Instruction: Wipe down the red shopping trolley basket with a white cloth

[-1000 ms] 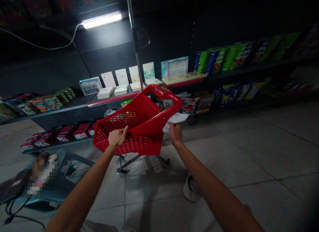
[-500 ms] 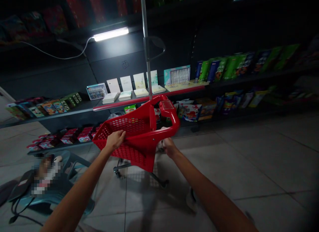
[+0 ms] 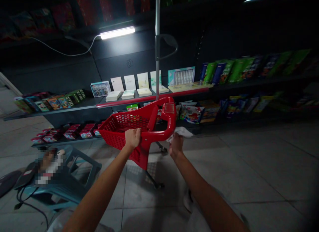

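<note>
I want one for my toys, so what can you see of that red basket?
The red shopping basket looks like shiny plastic, with holey mesh sides and a thick rounded rim. It sits tilted on a low metal frame with small wheels, in front of store shelves. The left hand grips its rim. The right hand, holding a white cloth, is close to the rim.

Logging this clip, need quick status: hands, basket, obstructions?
Left hand gripping red shopping basket at its side. Right hand holding white cloth beside the basket. Teal stool on floor, off to the left.
</note>
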The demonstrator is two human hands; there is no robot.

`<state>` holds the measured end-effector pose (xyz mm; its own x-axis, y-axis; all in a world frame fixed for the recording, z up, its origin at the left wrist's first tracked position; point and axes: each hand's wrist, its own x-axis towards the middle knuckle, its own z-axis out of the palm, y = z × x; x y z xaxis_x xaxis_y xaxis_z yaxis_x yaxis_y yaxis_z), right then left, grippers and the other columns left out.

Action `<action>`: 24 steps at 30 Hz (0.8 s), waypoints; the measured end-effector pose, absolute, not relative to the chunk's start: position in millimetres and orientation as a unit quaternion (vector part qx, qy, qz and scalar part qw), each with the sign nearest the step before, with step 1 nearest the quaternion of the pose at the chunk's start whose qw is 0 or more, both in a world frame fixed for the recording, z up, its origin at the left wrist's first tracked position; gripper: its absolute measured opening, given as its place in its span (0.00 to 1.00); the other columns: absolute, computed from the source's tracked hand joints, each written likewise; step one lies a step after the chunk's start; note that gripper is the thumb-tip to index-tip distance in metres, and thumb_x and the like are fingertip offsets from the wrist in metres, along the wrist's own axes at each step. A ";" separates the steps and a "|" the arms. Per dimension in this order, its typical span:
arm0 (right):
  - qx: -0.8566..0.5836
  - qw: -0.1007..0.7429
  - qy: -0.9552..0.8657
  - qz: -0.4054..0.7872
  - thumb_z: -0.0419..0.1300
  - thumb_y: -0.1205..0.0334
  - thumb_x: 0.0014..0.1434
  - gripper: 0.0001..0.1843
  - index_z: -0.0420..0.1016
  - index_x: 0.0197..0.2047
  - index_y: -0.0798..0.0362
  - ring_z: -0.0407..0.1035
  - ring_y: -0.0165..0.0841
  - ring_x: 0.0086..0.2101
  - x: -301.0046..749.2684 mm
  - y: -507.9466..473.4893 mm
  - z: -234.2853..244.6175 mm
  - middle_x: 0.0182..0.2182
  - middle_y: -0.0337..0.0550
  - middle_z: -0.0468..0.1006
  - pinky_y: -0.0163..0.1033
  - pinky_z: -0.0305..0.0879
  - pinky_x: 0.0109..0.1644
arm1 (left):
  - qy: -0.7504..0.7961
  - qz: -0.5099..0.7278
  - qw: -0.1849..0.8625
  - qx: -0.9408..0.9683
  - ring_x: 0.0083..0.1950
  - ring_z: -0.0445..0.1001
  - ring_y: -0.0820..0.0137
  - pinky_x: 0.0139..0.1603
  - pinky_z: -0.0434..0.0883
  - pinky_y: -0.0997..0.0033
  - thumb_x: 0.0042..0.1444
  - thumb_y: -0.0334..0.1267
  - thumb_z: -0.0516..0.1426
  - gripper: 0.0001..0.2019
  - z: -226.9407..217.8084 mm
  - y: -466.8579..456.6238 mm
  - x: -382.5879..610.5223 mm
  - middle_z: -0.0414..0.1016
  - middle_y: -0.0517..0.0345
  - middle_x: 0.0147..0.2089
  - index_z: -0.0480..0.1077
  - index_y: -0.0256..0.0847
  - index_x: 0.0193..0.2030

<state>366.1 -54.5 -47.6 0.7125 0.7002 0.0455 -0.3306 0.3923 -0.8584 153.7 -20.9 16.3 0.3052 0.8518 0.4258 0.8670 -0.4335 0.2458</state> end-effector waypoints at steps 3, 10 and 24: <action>-0.445 0.853 -0.239 0.129 0.58 0.56 0.53 0.14 0.74 0.40 0.55 0.74 0.34 0.39 392.3 -67.5 -17.5 0.37 0.44 0.79 0.41 0.70 0.51 | -0.517 -0.309 0.022 -0.798 0.29 0.70 0.69 0.34 0.55 0.70 0.67 0.42 0.39 0.26 7.9 -20.1 151.8 0.73 0.52 0.25 0.69 0.40 0.24; -0.386 0.572 -0.722 -0.049 0.57 0.70 0.57 0.21 0.78 0.53 0.50 0.68 0.40 0.57 390.4 -129.7 73.3 0.57 0.48 0.74 0.47 0.62 0.65 | -0.503 -0.338 -0.020 -0.795 0.25 0.61 0.71 0.32 0.51 0.69 0.64 0.44 0.42 0.23 9.1 -18.0 152.0 0.63 0.57 0.20 0.58 0.41 0.18; -0.518 -0.091 -0.850 0.028 0.65 0.72 0.51 0.23 0.80 0.52 0.60 0.77 0.47 0.46 309.8 -24.2 141.8 0.47 0.60 0.81 0.40 0.71 0.46 | -0.463 -0.343 -0.105 -0.811 0.24 0.56 0.73 0.32 0.54 0.70 0.60 0.47 0.41 0.20 12.2 -25.3 116.9 0.52 0.62 0.19 0.48 0.43 0.19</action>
<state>309.8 -24.2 141.8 -0.4468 0.8755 -0.1839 0.8857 0.4618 0.0466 116.9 -25.3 12.2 0.3369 0.8219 0.4593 0.6786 -0.5501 0.4867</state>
